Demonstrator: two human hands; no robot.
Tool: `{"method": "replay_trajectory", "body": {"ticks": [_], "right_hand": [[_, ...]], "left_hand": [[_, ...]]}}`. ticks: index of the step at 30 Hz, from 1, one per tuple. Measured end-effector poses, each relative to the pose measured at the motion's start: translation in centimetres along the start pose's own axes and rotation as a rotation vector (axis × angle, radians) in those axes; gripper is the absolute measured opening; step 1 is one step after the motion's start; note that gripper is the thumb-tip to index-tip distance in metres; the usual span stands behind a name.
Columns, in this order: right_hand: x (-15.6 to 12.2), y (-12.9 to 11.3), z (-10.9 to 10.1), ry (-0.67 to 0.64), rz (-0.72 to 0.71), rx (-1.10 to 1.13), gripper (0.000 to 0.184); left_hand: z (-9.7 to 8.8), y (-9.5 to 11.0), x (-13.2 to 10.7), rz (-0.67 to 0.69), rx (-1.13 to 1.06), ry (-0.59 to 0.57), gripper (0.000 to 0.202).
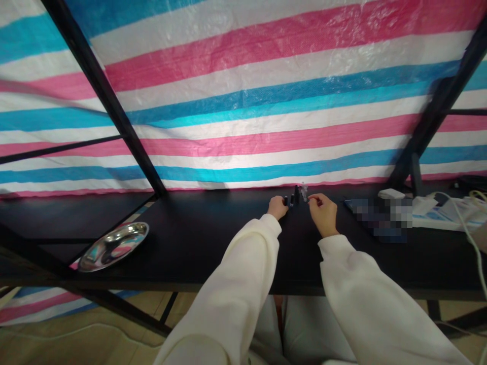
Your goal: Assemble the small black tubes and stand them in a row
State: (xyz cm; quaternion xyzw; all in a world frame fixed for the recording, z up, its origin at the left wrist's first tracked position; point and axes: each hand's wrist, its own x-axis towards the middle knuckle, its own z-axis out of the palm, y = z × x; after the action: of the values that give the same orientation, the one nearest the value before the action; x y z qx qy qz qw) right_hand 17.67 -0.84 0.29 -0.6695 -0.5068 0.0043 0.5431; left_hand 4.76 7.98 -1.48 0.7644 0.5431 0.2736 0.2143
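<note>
Both my arms in cream sleeves reach out over a black table [198,238]. My left hand [277,207] is curled shut at a small dark object [293,197] standing on the table's far side; what it grips is too small to name. My right hand [323,213] is closed in a pinch beside a small clear, shiny piece [303,190] just right of the dark object. The two hands are a short way apart, with the small items between them.
A round metal dish [114,246] lies at the table's left front corner. White devices and cables [445,210] sit at the right end. A striped pink, blue and white tarp [243,101] hangs behind black frame bars [102,91].
</note>
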Motion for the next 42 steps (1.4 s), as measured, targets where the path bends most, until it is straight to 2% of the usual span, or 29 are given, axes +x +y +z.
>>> {"method": "replay_trajectory", "body": {"ticks": [12, 17, 21, 25, 28, 30, 34, 38, 42], "right_hand": [[0.1, -0.1, -0.2, 0.005, 0.028, 0.019, 0.025], [0.2, 0.0, -0.2, 0.009, 0.027, 0.015, 0.024], [0.2, -0.2, -0.3, 0.003, 0.041, 0.026, 0.023], [0.1, -0.4, -0.4, 0.01, 0.041, 0.047, 0.023], [0.3, 0.1, -0.3, 0.02, 0.057, 0.039, 0.025], [0.7, 0.8, 0.0, -0.027, 0.113, -0.003, 0.026], [2.1, 2.8, 0.9, -0.268, 0.211, -0.197, 0.036], [3.4, 4.4, 1.9, -0.407, 0.171, -0.347, 0.041], [4.1, 5.3, 2.7, -0.433, 0.124, -0.394, 0.036]], "left_hand": [[0.4, 0.3, 1.0, -0.074, -0.07, -0.056, 0.011], [-0.1, 0.5, 0.7, -0.132, -0.088, -0.078, 0.014], [-1.6, 0.1, -0.9, -0.151, -0.012, -0.121, 0.012], [-3.3, -0.4, -3.8, -0.022, 0.221, 0.006, 0.008], [-4.0, -0.1, -5.9, 0.005, 0.244, 0.102, 0.012], [-4.2, 0.3, -6.9, 0.041, 0.218, 0.133, 0.014], [-4.2, 0.8, -7.9, 0.021, 0.199, 0.152, 0.014], [-4.1, 0.6, -8.0, -0.072, 0.229, 0.17, 0.014], [-4.0, 0.5, -8.1, -0.084, 0.248, 0.148, 0.017]]}}
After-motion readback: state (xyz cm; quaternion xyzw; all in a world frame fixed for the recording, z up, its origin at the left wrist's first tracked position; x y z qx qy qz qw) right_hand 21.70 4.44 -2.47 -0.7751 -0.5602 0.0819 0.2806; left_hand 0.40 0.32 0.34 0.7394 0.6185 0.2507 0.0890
